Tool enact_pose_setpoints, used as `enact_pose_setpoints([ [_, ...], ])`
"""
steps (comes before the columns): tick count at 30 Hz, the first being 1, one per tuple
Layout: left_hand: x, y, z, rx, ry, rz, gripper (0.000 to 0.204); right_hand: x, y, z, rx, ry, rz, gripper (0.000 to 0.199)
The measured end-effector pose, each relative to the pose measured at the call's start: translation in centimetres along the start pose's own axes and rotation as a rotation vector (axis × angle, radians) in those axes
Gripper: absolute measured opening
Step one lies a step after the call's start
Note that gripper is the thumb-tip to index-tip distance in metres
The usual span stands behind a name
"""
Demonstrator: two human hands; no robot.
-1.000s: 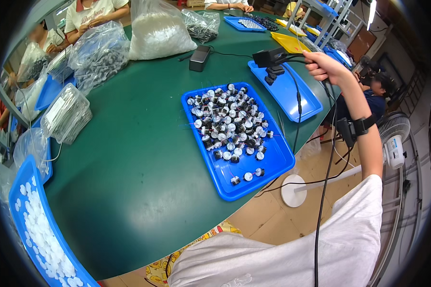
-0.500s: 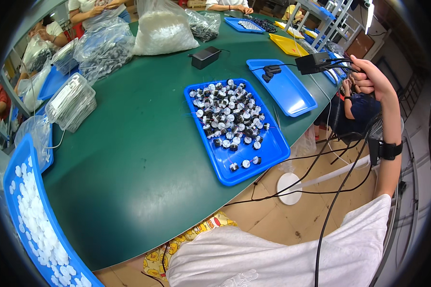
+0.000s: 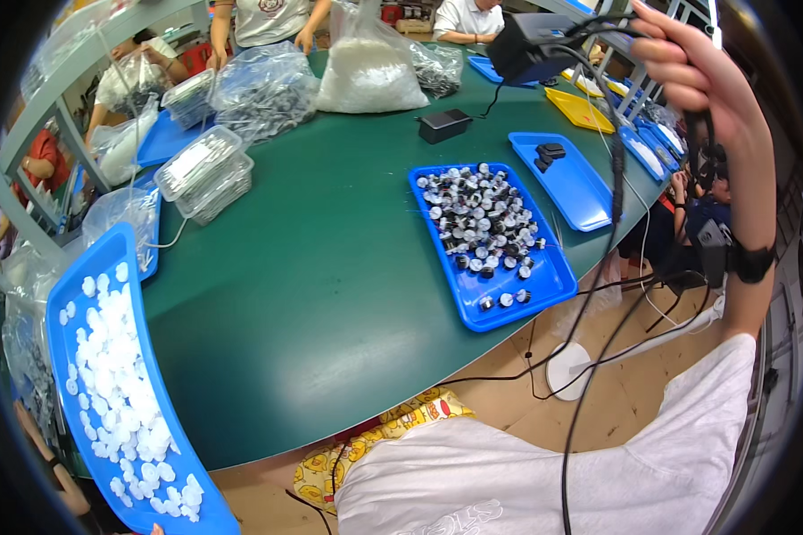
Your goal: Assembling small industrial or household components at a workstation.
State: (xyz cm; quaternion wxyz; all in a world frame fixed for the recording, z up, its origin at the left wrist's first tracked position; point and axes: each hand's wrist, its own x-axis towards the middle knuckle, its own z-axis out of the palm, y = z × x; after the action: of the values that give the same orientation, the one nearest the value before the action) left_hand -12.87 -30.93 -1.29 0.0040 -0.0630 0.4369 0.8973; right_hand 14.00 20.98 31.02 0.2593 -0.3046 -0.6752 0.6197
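Observation:
My right hand (image 3: pixel 687 67), raised at the upper right, is closed round several black cables (image 3: pixel 602 31). They run to a black box (image 3: pixel 531 49) held in the air above the far part of the table. Of my left hand only a fingertip (image 3: pixel 158 530) shows, at the near rim of a tilted blue tray (image 3: pixel 161 374); its other fingers are hidden. That tray carries many white round plastic pieces (image 3: pixel 120 383). Ahead, another blue tray (image 3: pixel 482 314) holds many small black-and-white round parts with thin wires (image 3: pixel 486 218).
On the green table (image 3: pixel 285 330) stand a black adapter-like box (image 3: pixel 444 126), a bag of white pieces (image 3: pixel 366 76), clear boxes (image 3: pixel 205 178) and a blue tray (image 3: pixel 580 201) with black parts. Cables hang before my right arm. A white round base (image 3: pixel 569 370) is on the floor. Co-workers sit around.
The view has shifted, so the table and trays sit farther right. My right hand has lifted the black box and its cables higher and nearer. A fingertip now shows at the left tray's rim.

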Motion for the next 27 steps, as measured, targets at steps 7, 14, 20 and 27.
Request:
enact_pose_setpoints([
  [7, -0.6, 2.3, -1.6, 0.039, -0.027, -0.01, 0.075, 5.9, -0.6, 10.4, 0.694, -0.171, 0.17, 0.028],
  [14, 0.1, 1.8, -0.8, 0.06, -0.01, -0.021, 0.072, 18.6, 10.8, 14.5, 0.638, -0.001, -0.222, 0.022],
  [20, 1.4, 2.2, -2.9, 0.054, 0.072, -0.019, 0.073, 26.3, 20.2, 16.6, 0.644, 0.094, -0.271, 0.025],
  [27, 1.7, 1.7, -2.4, -0.111, -0.11, -0.051, 0.074, 32.4, 30.2, 15.7, 0.584, 0.376, -0.112, 0.026],
])
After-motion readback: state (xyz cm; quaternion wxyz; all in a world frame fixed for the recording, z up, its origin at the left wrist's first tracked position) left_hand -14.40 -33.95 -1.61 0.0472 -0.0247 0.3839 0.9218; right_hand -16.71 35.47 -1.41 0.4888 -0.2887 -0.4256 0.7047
